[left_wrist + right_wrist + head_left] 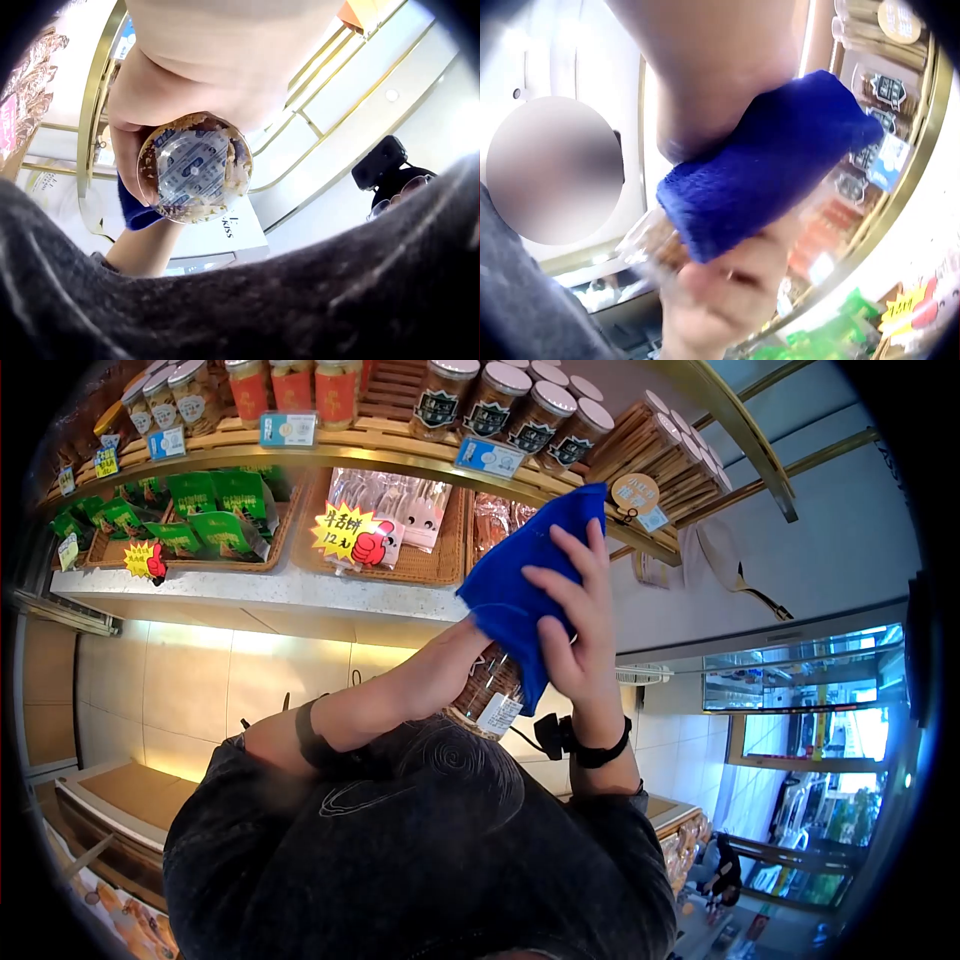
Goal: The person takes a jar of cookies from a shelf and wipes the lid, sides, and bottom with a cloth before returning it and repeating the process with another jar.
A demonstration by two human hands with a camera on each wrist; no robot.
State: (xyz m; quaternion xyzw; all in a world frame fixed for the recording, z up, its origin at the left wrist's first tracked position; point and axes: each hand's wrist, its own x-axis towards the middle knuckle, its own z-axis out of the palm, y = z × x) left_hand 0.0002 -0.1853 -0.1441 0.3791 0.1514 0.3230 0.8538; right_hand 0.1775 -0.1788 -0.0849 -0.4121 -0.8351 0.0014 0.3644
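My left hand (450, 668) grips a clear jar (487, 690) of brown food with a white label on its side, and the jar is tilted. In the left wrist view its round base (195, 171) faces the camera, with a blue-and-white printed packet behind the clear plastic. A blue cloth (530, 575) covers the upper part of the jar. With bent, spread fingers my right hand (578, 610) holds the cloth against it. The right wrist view has the cloth (769, 161) between both hands, the left fingers (727, 289) below it. The jar's top is hidden.
Ahead, a wooden shelf (390, 450) with a gold edge bears several lidded jars (440, 400) and price tags. Under it, a wicker tray (440, 565) of packets and green bags (215, 510) stand on a white counter (270, 595). Glass doors (810, 670) are at right.
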